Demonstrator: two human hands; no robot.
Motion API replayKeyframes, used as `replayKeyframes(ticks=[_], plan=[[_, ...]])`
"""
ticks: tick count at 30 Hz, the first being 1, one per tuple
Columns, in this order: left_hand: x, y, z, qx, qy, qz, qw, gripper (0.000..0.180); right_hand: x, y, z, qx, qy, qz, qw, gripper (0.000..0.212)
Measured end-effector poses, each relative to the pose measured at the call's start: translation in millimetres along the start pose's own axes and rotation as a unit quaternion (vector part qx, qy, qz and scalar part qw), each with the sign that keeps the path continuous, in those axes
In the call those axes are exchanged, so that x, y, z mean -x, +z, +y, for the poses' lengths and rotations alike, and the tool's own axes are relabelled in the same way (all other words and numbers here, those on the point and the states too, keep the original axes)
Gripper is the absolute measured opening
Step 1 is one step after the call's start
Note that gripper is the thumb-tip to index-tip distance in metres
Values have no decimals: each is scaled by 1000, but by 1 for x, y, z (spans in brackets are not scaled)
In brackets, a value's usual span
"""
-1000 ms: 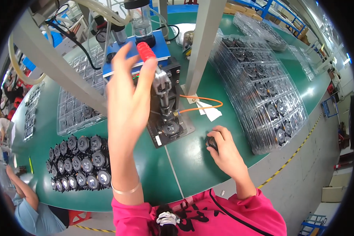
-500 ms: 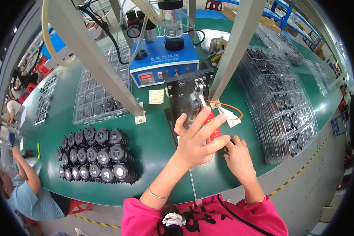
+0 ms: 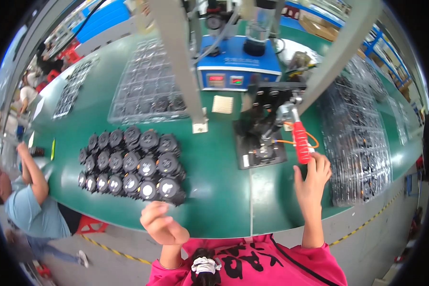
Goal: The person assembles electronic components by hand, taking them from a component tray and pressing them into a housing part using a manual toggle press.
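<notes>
My left hand [image 3: 163,224] is over the table's front edge, just below the rows of black round parts [image 3: 129,162]. Its fingers are curled in, and anything inside them is hidden. My right hand [image 3: 312,181] reaches to the lower end of the red handle [image 3: 300,143] of a lever clamp; thumb and fingers are apart, with the fingertips at the handle's tip. Left of the handle is the black clamping fixture [image 3: 261,131], with a small round piece [image 3: 264,151] on its base plate.
Behind the fixture stands a blue control box [image 3: 238,64] between grey posts [image 3: 178,62]. Stacked clear trays [image 3: 357,138] are at right, another clear tray [image 3: 148,81] at back left. A small cream pad [image 3: 222,104] lies near the box. A co-worker [image 3: 35,205] sits at far left.
My left hand has left the red handle and moved left to the front edge. My right hand has moved from below the fixture to the handle's end. The whole view has shifted.
</notes>
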State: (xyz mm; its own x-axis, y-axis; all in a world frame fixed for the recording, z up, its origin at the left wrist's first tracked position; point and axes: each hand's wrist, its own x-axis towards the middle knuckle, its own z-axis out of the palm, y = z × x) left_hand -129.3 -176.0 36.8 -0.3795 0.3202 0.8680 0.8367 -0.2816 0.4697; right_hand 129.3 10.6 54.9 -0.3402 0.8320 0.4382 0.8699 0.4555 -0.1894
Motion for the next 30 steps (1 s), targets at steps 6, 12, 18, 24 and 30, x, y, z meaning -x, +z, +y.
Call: replayKeyframes(ticks=[6,12,18,24,30], plan=[[17,-15,-21,82,-124,181,972,7,31,46,-124,-425,-191,-146,873,59],[17,-22,-26,74,-146,185,969,9,60,86,-201,-421,-267,-97,861,91],[15,-26,-22,50,-105,127,985,9,59,94,-200,-420,-260,-113,862,85],[-14,-2,-5,110,-96,-233,961,56,52,91,-131,-462,-277,-91,838,77],[-40,50,-5,86,-184,-436,877,81,20,90,-115,-415,-257,-100,867,62]])
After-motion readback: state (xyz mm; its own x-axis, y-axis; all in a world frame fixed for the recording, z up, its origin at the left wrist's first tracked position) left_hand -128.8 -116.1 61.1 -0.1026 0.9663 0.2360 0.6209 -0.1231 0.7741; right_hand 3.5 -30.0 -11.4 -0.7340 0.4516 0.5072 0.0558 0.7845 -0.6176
